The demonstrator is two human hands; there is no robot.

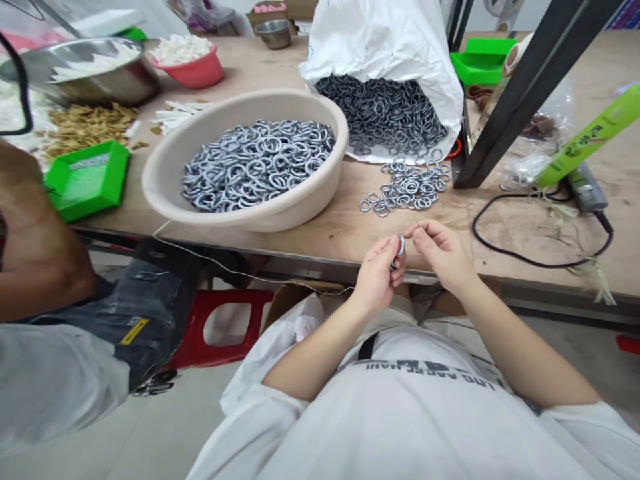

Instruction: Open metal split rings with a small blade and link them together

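My left hand (376,275) is closed, pinching a grey ring (401,245) between thumb and fingers just off the table's front edge. Beside it, my right hand (442,253) is pinched too, with a thin pale strand (418,225) showing at its fingertips. Whether the strand passes through the ring I cannot tell. Just beyond my hands lies a loose pile of grey rings (413,188). Many more fill a large beige basin (300,212) to the left, and others spill from the mouth of a white sack (380,47) behind the pile.
A dark metal post (530,100) rises at the right, near a black cable (530,261) and a lime-green strip (595,137). Green trays (103,175), a red bowl (200,72) and a steel basin (110,83) stand left. Another person's arm (45,247) is close by.
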